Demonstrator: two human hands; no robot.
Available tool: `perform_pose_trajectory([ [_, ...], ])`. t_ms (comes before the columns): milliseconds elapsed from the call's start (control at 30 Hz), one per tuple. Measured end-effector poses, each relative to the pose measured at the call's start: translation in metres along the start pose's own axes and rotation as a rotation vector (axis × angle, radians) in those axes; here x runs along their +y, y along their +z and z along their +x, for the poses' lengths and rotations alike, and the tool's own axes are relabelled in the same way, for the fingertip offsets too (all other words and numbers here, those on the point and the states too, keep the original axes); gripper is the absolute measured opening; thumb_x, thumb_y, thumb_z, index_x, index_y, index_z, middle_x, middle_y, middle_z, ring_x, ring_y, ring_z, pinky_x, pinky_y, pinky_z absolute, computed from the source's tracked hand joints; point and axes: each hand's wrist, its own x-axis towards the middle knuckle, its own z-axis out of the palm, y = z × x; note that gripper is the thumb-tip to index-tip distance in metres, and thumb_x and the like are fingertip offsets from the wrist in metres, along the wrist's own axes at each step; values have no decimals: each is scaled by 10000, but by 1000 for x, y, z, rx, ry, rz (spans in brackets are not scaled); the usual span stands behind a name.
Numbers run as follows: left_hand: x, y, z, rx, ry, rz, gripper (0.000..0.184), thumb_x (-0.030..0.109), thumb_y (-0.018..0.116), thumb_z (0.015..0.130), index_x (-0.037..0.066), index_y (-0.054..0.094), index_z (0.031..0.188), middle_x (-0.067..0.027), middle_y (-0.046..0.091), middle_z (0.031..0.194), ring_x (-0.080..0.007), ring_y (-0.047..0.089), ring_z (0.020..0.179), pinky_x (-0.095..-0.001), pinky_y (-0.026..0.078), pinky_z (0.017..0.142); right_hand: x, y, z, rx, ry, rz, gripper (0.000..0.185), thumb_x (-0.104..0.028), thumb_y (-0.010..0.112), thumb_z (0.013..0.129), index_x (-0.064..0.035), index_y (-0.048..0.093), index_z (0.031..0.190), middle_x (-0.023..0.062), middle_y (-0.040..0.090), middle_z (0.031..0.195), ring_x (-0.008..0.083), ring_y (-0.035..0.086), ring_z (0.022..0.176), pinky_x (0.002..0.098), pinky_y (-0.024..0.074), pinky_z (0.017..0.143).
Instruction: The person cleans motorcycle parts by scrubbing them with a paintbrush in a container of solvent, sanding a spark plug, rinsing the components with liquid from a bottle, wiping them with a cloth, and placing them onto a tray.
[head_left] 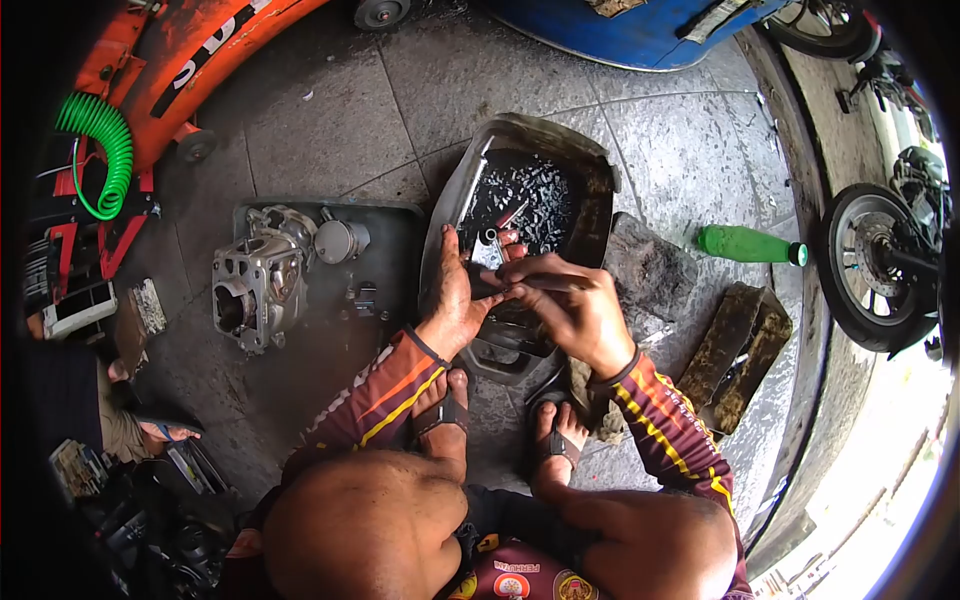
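Head view: 1 small shiny metal part (487, 256) is over the dark tub (596, 190), up and to the left of the right hand (580, 310). The left hand (457, 298) is nearer and holds it. Its long side seems to point away from the person. The right hand's thumb and fingers bend close together, but I cannot tell what they pinch.

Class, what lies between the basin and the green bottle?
In the head view, a rough dark lump lies between the basin and the bottle, nearer the basin, with floor showing around it.
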Motion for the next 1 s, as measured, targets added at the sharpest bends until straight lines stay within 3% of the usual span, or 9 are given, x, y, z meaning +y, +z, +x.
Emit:
perform_pose_trajectory([
  [100,-2,-1,1,-11,23,-42,698,690,251,918,120,589,1137,-66,650,1030,-206,630,924,-473,523,849,7,-13,4,64,149,-266,158,-4,642,809,20,657,964,130,680,913,300,684,820,317,539,729],
  [233,0,6,-4,172,49,-137,638,608,245,964,76,597,976,-84,655,923,-254,638,929,-494,461,942,-9,2,-2,94,74,19,151,-1,632,822,7,633,972,147,670,883,317,684,825,326,543,724],
  [300,-5,-1,3,-119,96,-323,601,604,266,965,94,584,950,-80,649,914,-235,630,917,-456,461,933,-2,12,-6,21,12,-132,139,-4,634,830,-2,626,968,145,673,874,307,687,803,330,544,706],
  [367,-9,-11,11,-150,134,-277,585,607,265,964,112,576,942,-74,647,922,-230,626,932,-427,456,938,4,2,-6,44,120,-181,161,11,643,813,-1,617,971,159,668,874,321,681,797,346,542,706],
  [433,-11,-5,6,149,101,-209,583,623,260,956,133,576,950,-63,648,934,-238,632,961,-407,461,928,0,4,-8,52,148,-214,191,23,646,801,-1,611,987,168,665,898,329,676,821,354,537,716],
  [500,-9,-1,4,119,86,-216,581,633,262,949,144,576,945,-55,650,938,-240,636,975,-418,466,907,-8,8,-7,114,8,18,207,21,647,799,-1,610,1001,170,662,920,337,669,847,362,536,722],
  [633,-8,0,3,-39,152,-203,568,596,253,969,131,578,932,-59,649,946,-199,624,964,-438,503,900,2,-7,-2,46,161,-324,218,-6,636,816,2,600,1031,174,663,912,317,681,818,356,539,692],
  [833,-5,5,-1,-93,191,-112,578,596,234,973,133,579,957,-69,662,1026,-189,623,947,-406,498,808,-5,-7,3,41,96,-134,95,-39,626,851,18,683,901,117,667,906,301,672,806,313,526,683],
  [1000,-6,4,0,118,189,133,675,624,161,962,109,587,1057,-75,661,1001,-188,640,856,-357,508,732,23,-9,7,197,126,-309,172,-23,617,831,-11,630,1002,170,660,921,353,662,797,376,528,664],
])
